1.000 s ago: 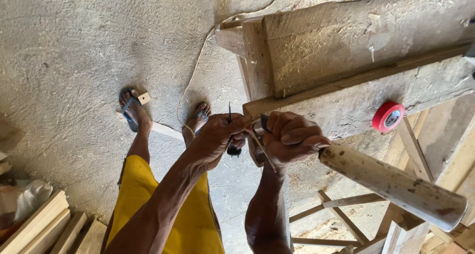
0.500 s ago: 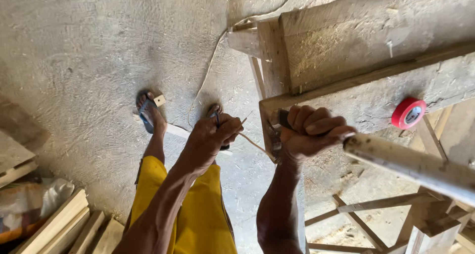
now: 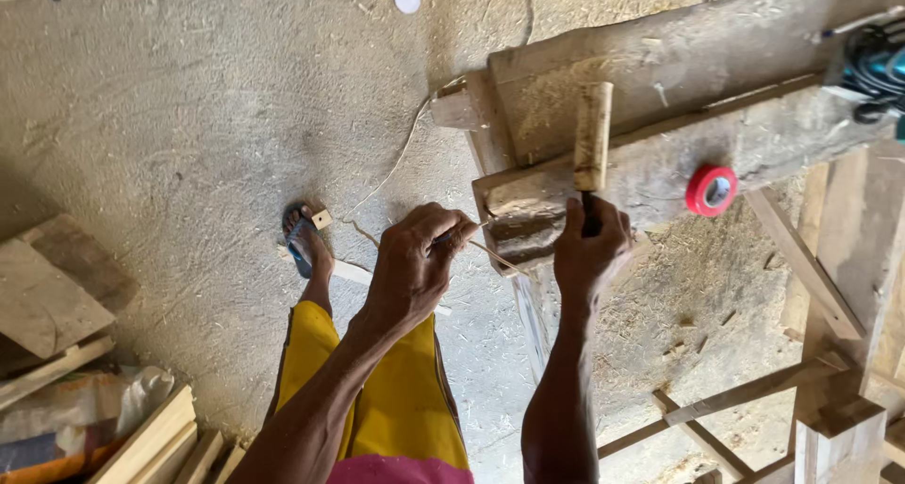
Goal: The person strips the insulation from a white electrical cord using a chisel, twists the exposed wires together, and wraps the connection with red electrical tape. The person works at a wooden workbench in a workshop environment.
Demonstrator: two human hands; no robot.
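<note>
Nearest, yellow trousers [image 3: 377,399] and both forearms. Then the left hand [image 3: 415,258], closed in a pinch on a thin pale sliver [image 3: 492,254] that runs toward the bench [image 3: 660,60] end. Right hand [image 3: 589,248] now well apart from the left, where half a second ago almost touching it. Clamped on the dark lower part of a tool [image 3: 594,135]. Has swung the tool: wooden handle before pointing to the right, now standing away from the body, across the bench edge. Probably means the tool is no longer only carried but set at the bench end, just beside the sliver. Farther, a sandal [image 3: 302,241] on the dusty floor [image 3: 189,116], red tape [image 3: 712,190] on the bench, a teal power tool [image 3: 877,65] at the far corner.
</note>
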